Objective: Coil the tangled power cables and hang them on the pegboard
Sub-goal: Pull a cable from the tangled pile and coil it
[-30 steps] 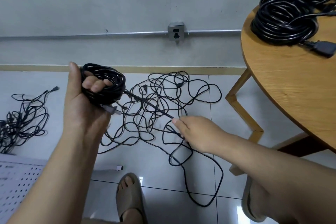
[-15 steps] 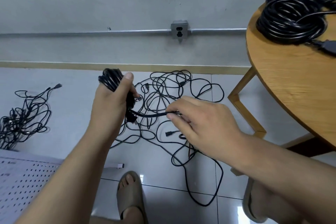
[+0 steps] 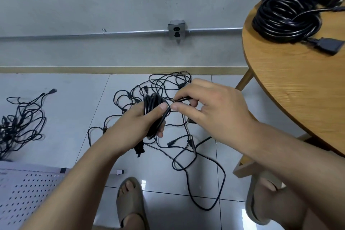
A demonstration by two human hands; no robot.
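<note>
- The grey wall (image 3: 93,5) runs across the top, and the pale tiled floor (image 3: 65,110) lies below it.
- A round wooden table (image 3: 291,95) stands at the right and carries a heap of thick black cables (image 3: 285,18).
- A white pegboard (image 3: 28,192) lies flat on the floor at the lower left.
- A loose tangle of thin black cable (image 3: 164,83) sprawls over the tiles in the middle. A second tangle (image 3: 20,123) lies well apart to the left.
- The right hand (image 3: 214,110) pinches one strand between thumb and forefinger, just beside the coil.
- The left hand (image 3: 138,127) is wrapped round a small coil (image 3: 152,102) of black cable, held above the floor tangle with the thumb pressed across it.
- A plug (image 3: 139,148) hangs under the left hand.
- A metal socket (image 3: 176,30) sits on the wall pipe.
</note>
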